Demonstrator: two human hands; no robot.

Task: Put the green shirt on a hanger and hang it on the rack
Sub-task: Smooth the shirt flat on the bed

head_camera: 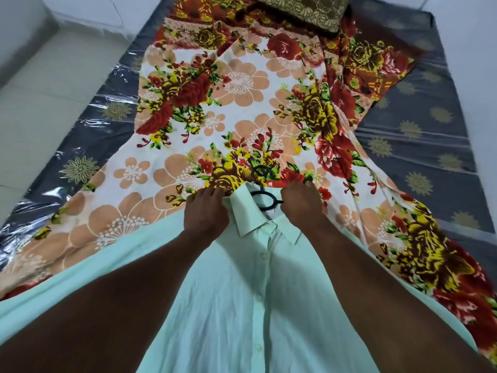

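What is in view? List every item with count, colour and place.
green shirt: one, pale mint green, buttoned, lying on the bed in the near centre, collar pointing away.
hanger: one, black, hook sticking out of the shirt collar.
floral sheet: one, white with peach, red and yellow flowers, spread under the shirt.
mattress: one, grey with gold flowers and a shiny plastic cover, under the sheet.
pillow: one, dark brown with gold pattern, top centre.
floor: white tiles, left.
left hand: one, grips the collar's left side.
right hand: one, grips the collar's right side.
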